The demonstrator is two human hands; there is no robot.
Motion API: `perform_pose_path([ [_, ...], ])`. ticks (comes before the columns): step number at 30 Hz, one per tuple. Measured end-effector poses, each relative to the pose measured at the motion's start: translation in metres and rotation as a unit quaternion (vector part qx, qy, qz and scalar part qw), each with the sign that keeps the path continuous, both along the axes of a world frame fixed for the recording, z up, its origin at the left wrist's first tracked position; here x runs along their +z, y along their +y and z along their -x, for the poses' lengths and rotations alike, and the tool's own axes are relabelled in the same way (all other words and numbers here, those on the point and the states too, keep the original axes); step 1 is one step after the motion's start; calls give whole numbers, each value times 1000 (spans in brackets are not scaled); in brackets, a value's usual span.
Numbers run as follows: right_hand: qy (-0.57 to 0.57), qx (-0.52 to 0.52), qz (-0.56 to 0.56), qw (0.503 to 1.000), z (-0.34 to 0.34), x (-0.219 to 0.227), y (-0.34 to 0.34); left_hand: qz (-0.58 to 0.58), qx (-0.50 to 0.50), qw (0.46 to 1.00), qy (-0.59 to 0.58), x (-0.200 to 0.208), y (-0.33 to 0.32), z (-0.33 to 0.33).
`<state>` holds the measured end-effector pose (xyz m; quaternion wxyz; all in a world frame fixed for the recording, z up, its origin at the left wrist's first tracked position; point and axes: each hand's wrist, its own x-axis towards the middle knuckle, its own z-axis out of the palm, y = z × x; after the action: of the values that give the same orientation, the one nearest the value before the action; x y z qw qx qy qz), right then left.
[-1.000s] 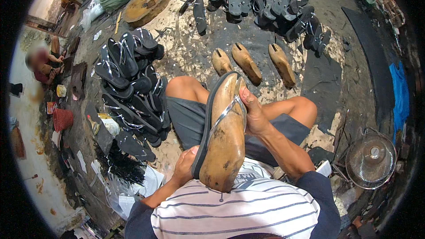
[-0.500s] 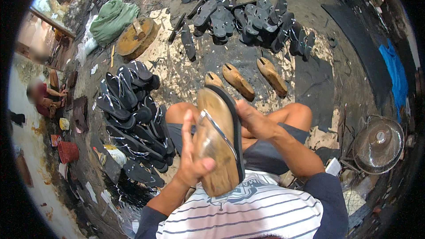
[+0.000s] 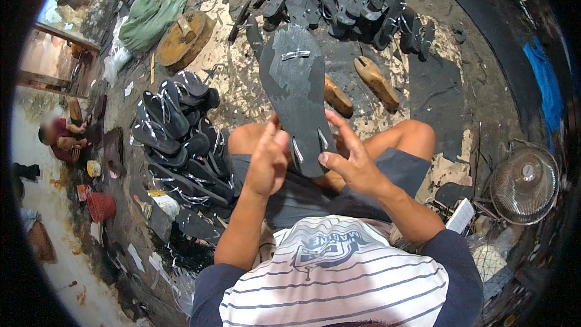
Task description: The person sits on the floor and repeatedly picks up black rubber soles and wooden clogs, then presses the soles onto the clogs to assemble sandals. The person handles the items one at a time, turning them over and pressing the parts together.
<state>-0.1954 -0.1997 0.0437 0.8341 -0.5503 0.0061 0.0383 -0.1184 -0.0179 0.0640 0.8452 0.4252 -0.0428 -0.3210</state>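
Note:
Between my hands is a black flip-flop sandal (image 3: pixel 293 94), its underside turned up toward me. Silvery strap ends show on that sole: one near the wide far end, two near the narrower end close to me. My left hand (image 3: pixel 270 160) bears on its left edge with bent fingers. On the right edge lie the fingers of my right hand (image 3: pixel 351 157), the thumb at the near end. Whatever is under the sandal is hidden. Beyond it on the floor lie a wooden shoe last (image 3: pixel 376 82) and a second last (image 3: pixel 339 98), partly covered by the sandal.
Black sandals with silvery straps (image 3: pixel 181 139) are heaped at my left. More dark sandals (image 3: pixel 357 9) lie at the far side. A round wooden block (image 3: pixel 184 42), a green sack (image 3: pixel 150 21) and, at right, a fan (image 3: pixel 524 183) stand around. Another person (image 3: pixel 62 136) sits far left.
The sandal with the wooden last has been turned over and lifted away from my chest, so its sole now faces me and the last is out of sight. Both hands have shifted along its edges.

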Motion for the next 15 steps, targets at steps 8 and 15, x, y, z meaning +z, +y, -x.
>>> perform_pose_path([
  [8, 127, 42, -172, 976, -16, -5, -2, -165, 15, 973, -158, -23, -1, 17],
  [15, 48, -28, -68, 996, -20, -22, 13, -211, -15, 961, -178, -13, 1, 19],
])
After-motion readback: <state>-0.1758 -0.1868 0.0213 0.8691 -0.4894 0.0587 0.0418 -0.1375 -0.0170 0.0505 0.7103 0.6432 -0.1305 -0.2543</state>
